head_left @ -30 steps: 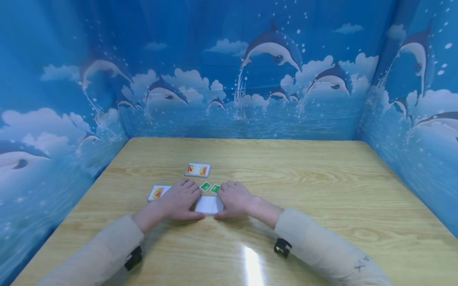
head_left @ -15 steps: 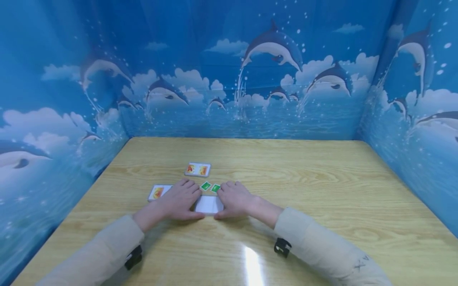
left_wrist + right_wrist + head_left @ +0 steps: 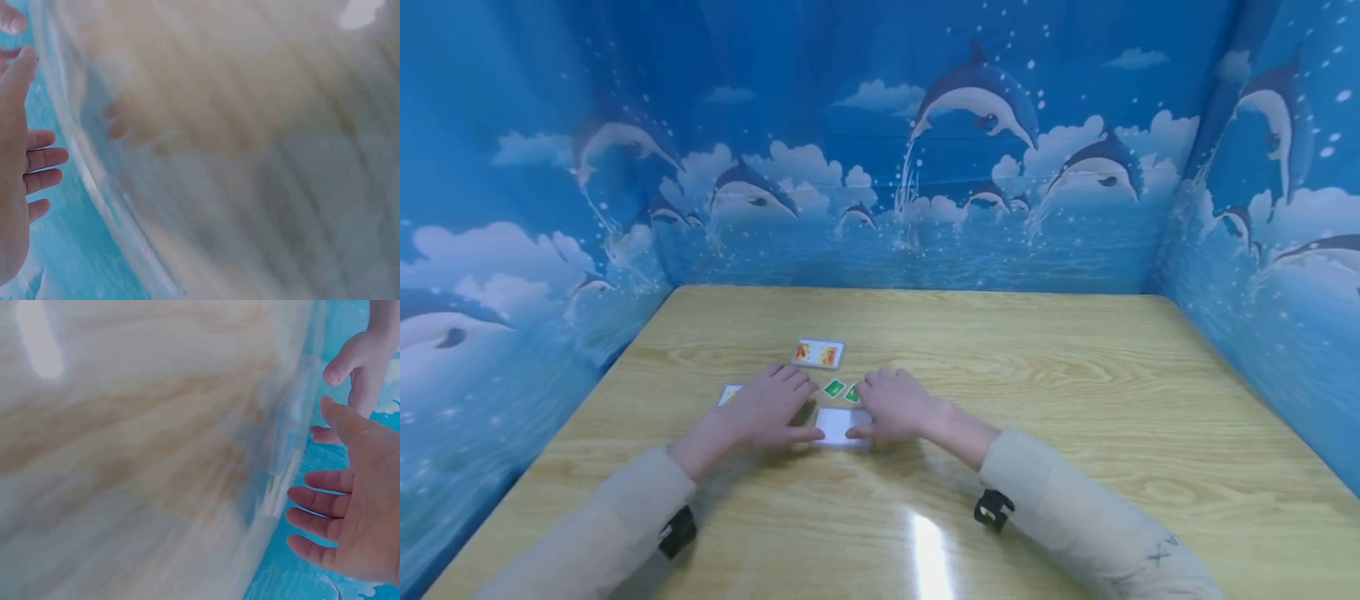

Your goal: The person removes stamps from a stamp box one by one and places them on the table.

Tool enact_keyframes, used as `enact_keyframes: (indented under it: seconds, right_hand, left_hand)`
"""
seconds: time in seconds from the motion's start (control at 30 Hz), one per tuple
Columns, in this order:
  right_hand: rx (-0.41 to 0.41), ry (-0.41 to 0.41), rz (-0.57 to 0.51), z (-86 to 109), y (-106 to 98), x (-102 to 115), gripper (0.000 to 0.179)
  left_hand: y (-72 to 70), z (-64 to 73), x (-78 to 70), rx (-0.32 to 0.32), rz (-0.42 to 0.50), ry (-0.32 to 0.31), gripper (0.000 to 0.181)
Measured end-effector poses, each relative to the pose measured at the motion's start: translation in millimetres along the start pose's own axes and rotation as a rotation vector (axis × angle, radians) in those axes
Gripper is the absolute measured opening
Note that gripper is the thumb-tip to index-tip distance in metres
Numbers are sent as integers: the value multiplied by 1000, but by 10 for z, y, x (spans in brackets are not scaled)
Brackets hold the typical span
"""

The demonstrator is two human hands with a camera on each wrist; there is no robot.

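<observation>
A white stack of cards (image 3: pixel 831 426) lies on the table between the two hands. My left hand (image 3: pixel 771 408) hovers at its left side, thumb extended near the stack's left edge. On the other side is my right hand (image 3: pixel 895 406), its thumb overlapping the stack's right end in the head view. Both hands hold nothing: the left hand's fingers (image 3: pixel 47 157) are loosely spread, and the right hand's fingers (image 3: pixel 319 512) are relaxed and apart. Just beyond the stack lie two small green cards, one left (image 3: pixel 834 388) and one right (image 3: pixel 852 393), the latter partly behind the right fingers.
Farther back rests a card stack with orange pictures (image 3: pixel 817 353). Another picture card stack (image 3: pixel 728 393) at the left is mostly hidden by the left hand. The wood-grain table (image 3: pixel 1037 375) is bordered by a blue dolphin-print curtain (image 3: pixel 880 167).
Both hands have let go of the sides of the white card stack and risen slightly. The left hand has moved a little left and away, covering more of the left picture stack.
</observation>
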State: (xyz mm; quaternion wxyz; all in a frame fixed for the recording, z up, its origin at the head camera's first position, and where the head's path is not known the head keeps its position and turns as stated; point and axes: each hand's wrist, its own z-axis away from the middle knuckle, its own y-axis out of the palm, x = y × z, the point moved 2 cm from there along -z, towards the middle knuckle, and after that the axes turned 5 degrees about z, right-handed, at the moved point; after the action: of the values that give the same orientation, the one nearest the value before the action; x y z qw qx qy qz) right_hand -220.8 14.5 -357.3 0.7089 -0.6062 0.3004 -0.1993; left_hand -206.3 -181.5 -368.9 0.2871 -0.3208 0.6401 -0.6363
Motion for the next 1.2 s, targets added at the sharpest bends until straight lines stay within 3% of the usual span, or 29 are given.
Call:
enact_keyframes:
  seconds: [0.27,0.47,0.7,0.93,1.2]
  right_hand:
    - [-65,24,-140,-124,-104,-52,60]
    - [-109,52,-171,-228,-154,-69,61]
    - [-138,43,-132,-413,-195,23,61]
    - [-105,17,-77,-601,-190,221,61]
    - [-61,53,-20,-781,-163,420,64]
  left_hand:
    - [-117,83,275,-46,73,-91,70]
    - [-143,161,448,-48,124,-145,73]
    - [-139,383,597,-61,133,-183,82]
    - [-40,586,676,-47,104,-231,87]
    - [-17,609,740,-103,114,-213,86]
